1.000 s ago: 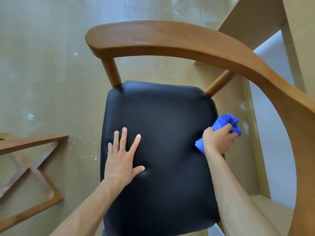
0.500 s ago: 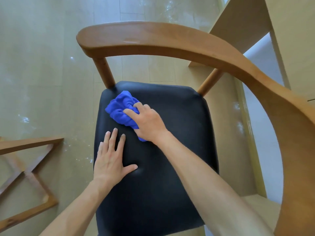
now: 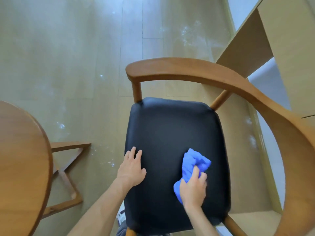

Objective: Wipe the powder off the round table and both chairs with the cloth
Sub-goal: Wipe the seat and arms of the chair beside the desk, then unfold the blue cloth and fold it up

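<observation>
I see the crumpled bright blue cloth (image 3: pixel 193 163) at the lower right of the frame, lying on the right side of the black padded chair seat (image 3: pixel 170 133). My right hand (image 3: pixel 193 189) has its fingers curled round the near end of the cloth, bunching it and pressing it to the seat. My left hand (image 3: pixel 131 169) lies flat with straight fingers on the left edge of the seat, gripping nothing, and I judge it steadies the chair.

The cloth looks soft and very light; it folds wherever it is squeezed, so I would keep it wadded in the palm and press down through it, not pinch a corner. The seat looks smooth, slightly shiny and cushioned, so the cloth should slide easily over it and the padding should give a little under pressure. I can make out no powder on the seat, though white specks lie on the pale wooden floor (image 3: pixel 76 65).

The curved brown wooden armrest and back rail (image 3: pixel 196 68) arcs across the upper right. The round brown wooden desk (image 3: pixel 22 159) shows at the left edge, well apart from the cloth.
</observation>
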`<state>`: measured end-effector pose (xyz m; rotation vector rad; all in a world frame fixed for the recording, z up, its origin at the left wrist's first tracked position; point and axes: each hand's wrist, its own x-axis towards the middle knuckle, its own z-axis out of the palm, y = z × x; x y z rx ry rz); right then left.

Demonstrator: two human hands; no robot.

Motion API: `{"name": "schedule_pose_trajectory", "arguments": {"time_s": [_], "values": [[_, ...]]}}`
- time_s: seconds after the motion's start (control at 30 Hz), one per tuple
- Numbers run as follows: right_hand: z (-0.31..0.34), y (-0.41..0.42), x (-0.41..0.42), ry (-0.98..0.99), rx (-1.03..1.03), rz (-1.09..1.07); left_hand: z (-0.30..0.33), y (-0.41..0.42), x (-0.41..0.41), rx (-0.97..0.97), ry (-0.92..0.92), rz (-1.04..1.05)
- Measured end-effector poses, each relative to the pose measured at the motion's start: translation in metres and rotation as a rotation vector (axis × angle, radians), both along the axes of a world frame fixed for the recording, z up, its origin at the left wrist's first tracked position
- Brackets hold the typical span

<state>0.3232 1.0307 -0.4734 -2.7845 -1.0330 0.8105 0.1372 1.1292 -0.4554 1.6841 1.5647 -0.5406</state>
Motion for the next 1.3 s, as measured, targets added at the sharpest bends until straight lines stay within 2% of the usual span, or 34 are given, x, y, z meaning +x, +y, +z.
{"name": "schedule_pose_trajectory", "arguments": {"time_s": [0.13,0.27,0.4,0.5,0.7,0.87,1.1,1.3], "values": [[0.015,-0.003,-0.085,0.200,-0.150,0.359,0.027,-0.005,-0.019,0.015,-0.048,0.078],[0.050,0.009,-0.082,0.383,-0.190,0.564,0.062,0.006,-0.051,0.024,-0.051,0.153],[0.114,0.015,-0.068,0.672,0.077,0.233,0.109,0.014,-0.064,-0.013,-0.078,0.229],[0.169,0.012,-0.063,0.815,0.310,0.045,0.159,0.014,-0.057,-0.023,-0.231,0.266],[0.284,0.015,-0.067,0.919,0.608,0.029,0.277,0.009,-0.031,0.025,-0.734,0.291],[0.371,0.006,-0.066,1.286,0.724,0.101,0.360,-0.004,-0.035,0.068,-0.998,0.373],[0.454,-0.008,-0.055,1.222,0.793,0.272,0.467,-0.029,-0.043,0.195,-1.043,0.271],[0.486,-0.061,-0.048,1.219,0.878,0.354,0.514,-0.091,-0.039,0.350,-1.033,0.196]]}}
